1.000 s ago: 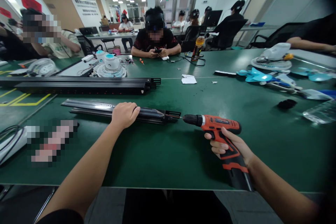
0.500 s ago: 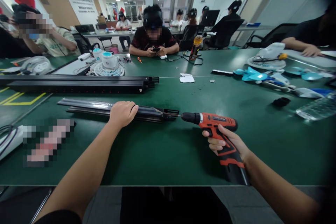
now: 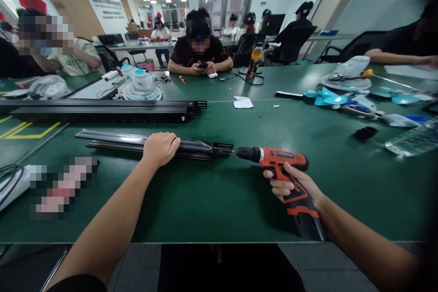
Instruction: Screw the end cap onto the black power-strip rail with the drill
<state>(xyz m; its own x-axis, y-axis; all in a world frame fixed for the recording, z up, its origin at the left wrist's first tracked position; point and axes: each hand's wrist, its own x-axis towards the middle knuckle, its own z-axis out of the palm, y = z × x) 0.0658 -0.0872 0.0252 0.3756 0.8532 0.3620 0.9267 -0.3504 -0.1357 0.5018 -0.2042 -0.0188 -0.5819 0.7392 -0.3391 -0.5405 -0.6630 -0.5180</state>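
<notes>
My left hand (image 3: 160,148) is wrapped over a long black profile bar (image 3: 195,148) that lies on the green table, its fingers closed round the far side. A slotted black end piece (image 3: 222,148) shows at the bar's right end. In my right hand (image 3: 297,185) is an orange and black cordless drill (image 3: 285,157), held by its handle with the index finger at the trigger. The drill lies level and points left. Its bit tip meets or nearly meets the slotted end; whether it touches I cannot tell.
Behind the bar lie more long black bars (image 3: 102,113). White fan parts (image 3: 142,86), a drink bottle (image 3: 254,63) and paper scraps (image 3: 242,102) are farther back. At right are blue fan blades (image 3: 330,96) and a clear plastic bottle (image 3: 412,140). A person (image 3: 200,45) sits opposite.
My hands, the bar and the drill stay in nearly the same place. At the far right, another person's hand has shifted to the right.
</notes>
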